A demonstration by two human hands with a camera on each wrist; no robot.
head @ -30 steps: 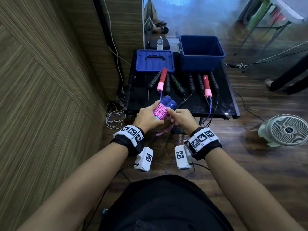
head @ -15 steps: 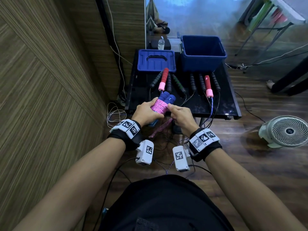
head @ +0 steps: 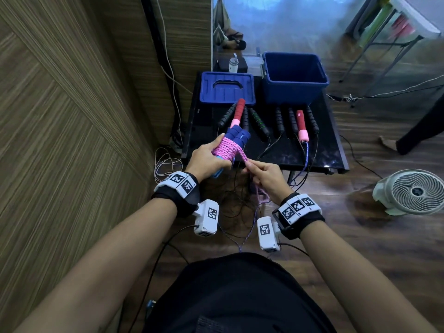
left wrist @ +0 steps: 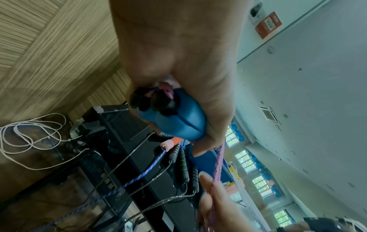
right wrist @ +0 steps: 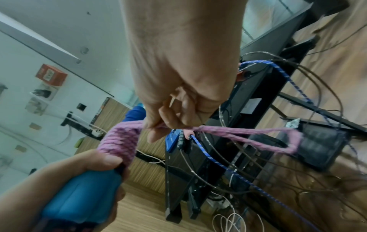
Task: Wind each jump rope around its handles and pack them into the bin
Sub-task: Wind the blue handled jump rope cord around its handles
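Left hand [head: 206,159] grips blue handles [head: 236,138] pointing away, seemingly tilted upward.

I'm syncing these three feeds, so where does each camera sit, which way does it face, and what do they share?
Head: worn on the head, looks down at both forearms, left hand, right hand, table, bin.
Left wrist: along the left palm, at the blue handles.
Right wrist: along the right hand's fingers, pinching the rope tail.
All three share the pink rope.

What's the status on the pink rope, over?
Left hand grips blue handles, pink rope mostly wound. Right hand pinches the loose tail. Bin open, nothing blocking.
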